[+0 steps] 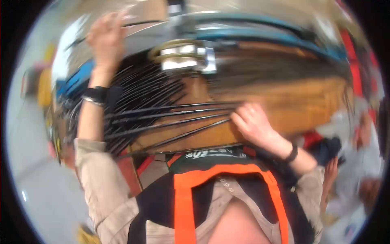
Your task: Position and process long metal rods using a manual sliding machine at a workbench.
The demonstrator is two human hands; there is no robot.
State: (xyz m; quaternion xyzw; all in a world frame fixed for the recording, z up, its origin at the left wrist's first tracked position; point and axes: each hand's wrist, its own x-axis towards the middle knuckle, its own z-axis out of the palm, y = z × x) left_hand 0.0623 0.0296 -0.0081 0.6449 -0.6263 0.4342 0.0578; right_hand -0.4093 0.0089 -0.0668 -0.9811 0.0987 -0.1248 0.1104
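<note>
My right hand (254, 122) is closed at the ends of several long black strands (191, 118), over a wooden worktop (284, 105). The strands spread to the left into a dense bundle of similar thin black strands (140, 85). Raised at the far left is my left hand (107, 38), smeared by motion, its fingers curled. A thin dark strand (144, 23) runs out on both sides of it. Between the hands, farther back, stands a fixture (178, 57) with a brass-coloured ring and white blocks. Blur hides whether the strands are cables or tubes.
Blue curved tubing (260, 30) crosses the back of the bench. A blue piece (75, 81) lies beside the bundle at left. Another person's hand (331, 171) shows at the right, near red and dark items. Grey floor (36, 179) is at far left.
</note>
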